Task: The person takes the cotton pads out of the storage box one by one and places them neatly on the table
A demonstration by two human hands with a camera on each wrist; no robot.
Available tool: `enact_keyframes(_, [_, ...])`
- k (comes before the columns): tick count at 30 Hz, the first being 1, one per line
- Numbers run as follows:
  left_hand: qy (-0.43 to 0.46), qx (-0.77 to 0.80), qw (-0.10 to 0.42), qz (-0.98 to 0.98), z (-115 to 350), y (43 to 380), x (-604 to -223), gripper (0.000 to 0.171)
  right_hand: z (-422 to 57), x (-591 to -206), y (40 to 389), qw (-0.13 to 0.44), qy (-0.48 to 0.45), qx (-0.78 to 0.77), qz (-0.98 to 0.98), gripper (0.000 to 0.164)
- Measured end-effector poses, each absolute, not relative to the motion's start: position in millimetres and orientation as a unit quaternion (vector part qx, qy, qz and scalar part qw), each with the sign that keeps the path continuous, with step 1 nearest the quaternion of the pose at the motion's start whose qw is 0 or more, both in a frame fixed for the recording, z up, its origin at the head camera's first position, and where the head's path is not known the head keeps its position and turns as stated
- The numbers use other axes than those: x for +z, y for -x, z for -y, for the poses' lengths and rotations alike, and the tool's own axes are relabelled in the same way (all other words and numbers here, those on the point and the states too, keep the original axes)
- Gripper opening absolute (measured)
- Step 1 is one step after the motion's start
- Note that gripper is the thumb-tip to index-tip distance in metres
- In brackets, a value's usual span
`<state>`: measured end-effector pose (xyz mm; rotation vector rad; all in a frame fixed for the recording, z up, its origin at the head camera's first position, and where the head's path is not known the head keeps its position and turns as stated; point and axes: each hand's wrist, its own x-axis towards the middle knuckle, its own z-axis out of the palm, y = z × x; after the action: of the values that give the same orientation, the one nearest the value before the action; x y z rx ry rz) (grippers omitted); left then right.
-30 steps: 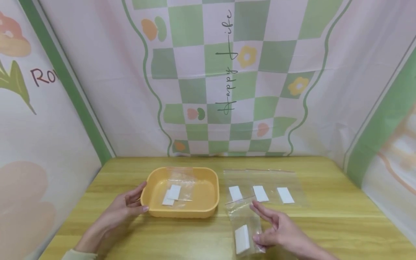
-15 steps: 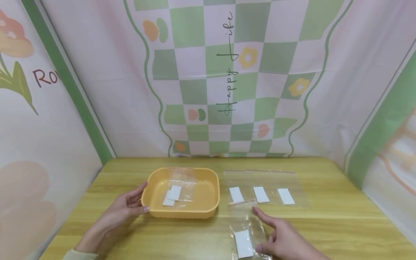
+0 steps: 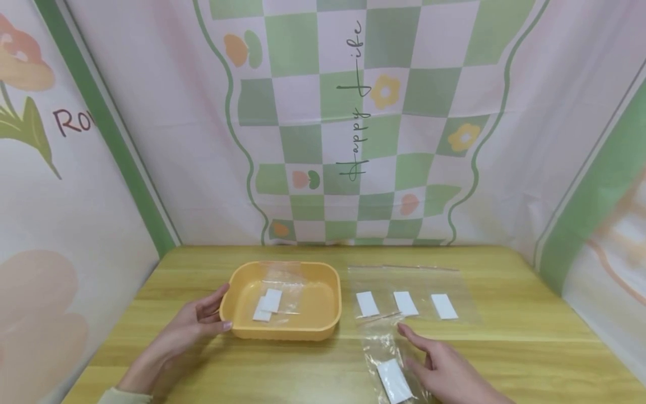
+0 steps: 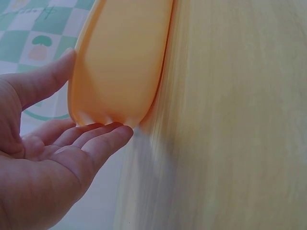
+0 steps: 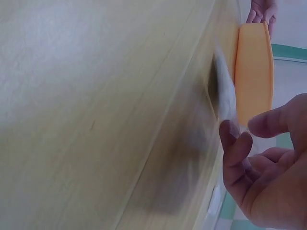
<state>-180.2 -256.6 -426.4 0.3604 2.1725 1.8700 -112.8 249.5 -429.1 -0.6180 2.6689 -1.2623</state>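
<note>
In the head view my left hand (image 3: 194,322) rests at the left end of a yellow plastic tray (image 3: 282,332). The left wrist view has its extended fingers (image 4: 108,139) touching the tray's end wall, the thumb beside the rim. Two clear bags, each with a white rectangular piece (image 3: 273,300), overlap in the tray. My right hand (image 3: 449,373) pinches the edge of a clear zip bag (image 3: 381,339) holding a white rectangular piece (image 3: 395,381). In the right wrist view this bag (image 5: 224,88) is blurred and tilted above the table.
Three more clear bags, each with a white piece (image 3: 444,306), lie overlapping in a row right of the tray. They rest on a wood-grain table (image 3: 282,373). A checkered cloth (image 3: 343,185) hangs behind the table's back edge.
The pinched bag first came lower, toward the front edge, then swung slightly right and tilted. My right hand shifted a little along with it. The left hand and the tray stayed put.
</note>
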Motion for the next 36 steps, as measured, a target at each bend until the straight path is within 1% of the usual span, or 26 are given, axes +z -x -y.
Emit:
enact_keyframes(3, [-0.123, 0.641, 0.126, -0.747, 256.2, 179.9, -425.6, 0.093, -250.0, -427.8, 112.6, 0.073, 0.2, -0.422, -0.881, 0.067])
enact_keyframes(11, [-0.122, 0.636, 0.122, -0.752, 256.5, 179.3, -425.9, 0.093, -243.3, -427.8, 111.6, 0.098, 0.197, -0.428, -0.877, 0.079])
enact_keyframes(26, [-0.118, 0.634, 0.123, -0.755, 255.9, 179.9, -426.5, 0.092, -233.6, -430.9, 110.9, 0.09, 0.157, -0.388, -0.904, 0.099])
enact_keyframes(36, [-0.119, 0.637, 0.121, -0.752, 255.7, 179.3, -425.6, 0.091, -233.7, -434.9, 111.5, 0.073, 0.142, -0.345, -0.925, 0.099])
